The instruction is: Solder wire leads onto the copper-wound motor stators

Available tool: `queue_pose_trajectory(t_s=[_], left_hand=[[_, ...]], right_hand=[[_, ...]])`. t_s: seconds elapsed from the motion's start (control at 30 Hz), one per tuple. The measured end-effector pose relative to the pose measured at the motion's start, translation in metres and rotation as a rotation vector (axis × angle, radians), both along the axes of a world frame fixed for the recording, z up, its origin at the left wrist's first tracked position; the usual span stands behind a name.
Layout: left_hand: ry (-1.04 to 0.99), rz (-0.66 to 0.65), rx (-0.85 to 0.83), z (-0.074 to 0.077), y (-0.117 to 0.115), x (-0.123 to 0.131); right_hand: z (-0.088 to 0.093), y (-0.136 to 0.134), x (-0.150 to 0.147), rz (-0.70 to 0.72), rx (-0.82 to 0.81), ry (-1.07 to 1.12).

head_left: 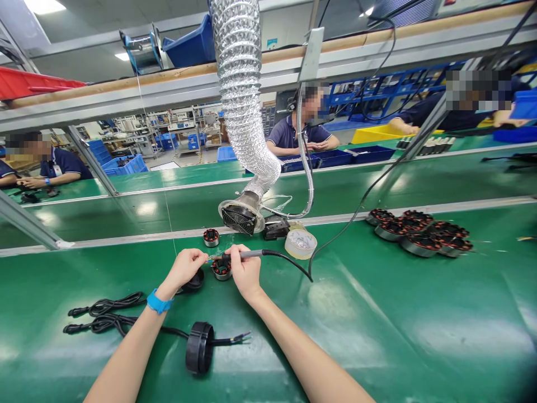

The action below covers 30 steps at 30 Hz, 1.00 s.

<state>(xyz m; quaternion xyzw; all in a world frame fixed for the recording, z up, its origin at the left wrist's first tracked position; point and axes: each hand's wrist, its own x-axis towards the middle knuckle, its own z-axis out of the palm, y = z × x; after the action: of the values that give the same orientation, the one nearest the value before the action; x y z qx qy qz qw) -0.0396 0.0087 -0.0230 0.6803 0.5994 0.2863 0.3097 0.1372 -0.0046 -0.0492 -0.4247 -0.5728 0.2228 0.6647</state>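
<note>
My right hand (244,270) is closed round the grey handle of a soldering iron (247,254), whose tip points left over a small motor stator (221,269) with copper windings on the green bench. My left hand (187,266), with a blue wrist strap (158,303), is pinched on something thin at the iron's tip; I cannot make out what. A black round part (194,280) lies just under the left hand. A second stator (211,237) stands a little farther back.
A fume fan (240,217) on a silver flexible duct (241,95) hangs just behind. A round clear container (300,244) and a black stand (276,228) sit beside it. Several stators (419,230) are grouped at right. A black ring with cables (199,347) lies near me. People sit across the benches.
</note>
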Motion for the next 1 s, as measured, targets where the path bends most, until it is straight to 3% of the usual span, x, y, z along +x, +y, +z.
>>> queue_pose_trajectory(t_s=[0.57,1.0], left_hand=[[-0.009,-0.014,0.001,-0.0031,0.0026,-0.0022],[-0.036,-0.016,-0.017,-0.0041,0.0029,-0.0021]], right_hand=[[0.001,-0.0003,0.0004,-0.011,0.013,-0.012],[-0.0004,0.003,0.0021,-0.027,-0.009,0.095]])
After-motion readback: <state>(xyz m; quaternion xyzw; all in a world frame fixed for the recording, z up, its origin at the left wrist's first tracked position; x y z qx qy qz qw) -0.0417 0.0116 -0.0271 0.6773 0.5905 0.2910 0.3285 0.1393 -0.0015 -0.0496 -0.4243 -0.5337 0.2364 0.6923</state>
